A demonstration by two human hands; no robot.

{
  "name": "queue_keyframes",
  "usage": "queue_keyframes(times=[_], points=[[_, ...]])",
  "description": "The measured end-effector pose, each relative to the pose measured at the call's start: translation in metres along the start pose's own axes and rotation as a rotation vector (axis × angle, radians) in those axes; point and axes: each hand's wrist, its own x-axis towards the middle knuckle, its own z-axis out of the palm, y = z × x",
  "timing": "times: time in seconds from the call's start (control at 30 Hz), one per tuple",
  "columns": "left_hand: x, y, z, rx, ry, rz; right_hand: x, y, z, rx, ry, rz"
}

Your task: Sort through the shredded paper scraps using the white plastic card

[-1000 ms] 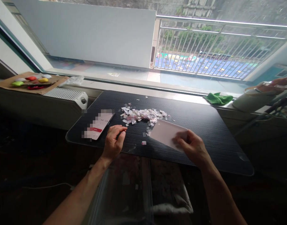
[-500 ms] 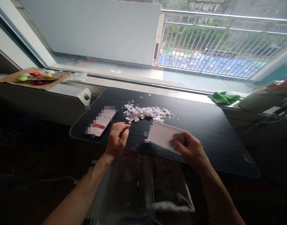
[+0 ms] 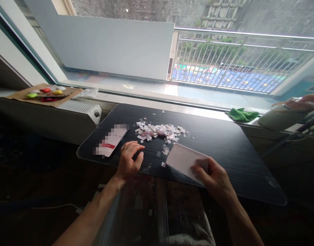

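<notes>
My right hand [image 3: 218, 179] grips a pale, flat, thin rectangular board [image 3: 186, 160] by its near right end, thumb on top. A small hole shows near the board's far left corner. My left hand [image 3: 130, 159] hovers over the table's near edge, thumb and curved fingers apart, with nothing seen between them. Beyond both hands lies a loose heap of small white and pinkish paper scraps [image 3: 159, 131]. One stray scrap [image 3: 163, 164] lies by the board's left corner, with a few more just beyond it.
A phone [image 3: 113, 140] lies on the black table [image 3: 223, 150], left of the heap. Below the near edge is a clear plastic bin [image 3: 136, 218]. A green cloth [image 3: 242, 115] and a pale container [image 3: 277, 116] are on the sill; a radiator [image 3: 82, 111] stands left.
The board in my right hand has moved slightly right, away from scraps by its left edge. My left thumb and fingers have spread apart. The view has tilted up a little.
</notes>
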Motion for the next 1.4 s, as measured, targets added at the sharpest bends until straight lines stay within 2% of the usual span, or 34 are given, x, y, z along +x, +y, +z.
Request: queue_keyframes(times=[0.1, 0.23, 0.4, 0.53, 0.73, 0.93, 1.17, 1.4], points=[[-0.002, 0.015, 0.0, 0.09, -0.044, 0.093, -0.004, -0.002, -0.002, 0.041, 0.023, 0.006], [-0.009, 0.039, 0.004, 0.056, -0.178, 0.201, -0.008, -0.001, -0.002, 0.03, 0.008, 0.012], [-0.016, 0.041, 0.012, 0.047, -0.311, 0.255, -0.011, 0.004, -0.007, -0.056, 0.026, -0.002], [-0.019, 0.036, 0.012, 0.059, -0.298, 0.248, -0.014, 0.001, -0.01, -0.094, 0.073, -0.025], [-0.02, 0.037, 0.013, 0.059, -0.296, 0.239, -0.011, -0.002, 0.0, -0.094, 0.05, -0.074], [-0.02, 0.037, 0.013, 0.054, -0.297, 0.233, -0.012, -0.002, -0.003, -0.143, 0.09, -0.074], [-0.02, 0.036, 0.013, 0.039, -0.325, 0.196, -0.013, -0.002, 0.006, -0.14, 0.027, -0.092], [-0.019, 0.037, 0.014, 0.075, -0.277, 0.21, -0.022, -0.013, -0.008, -0.257, 0.053, -0.151]])
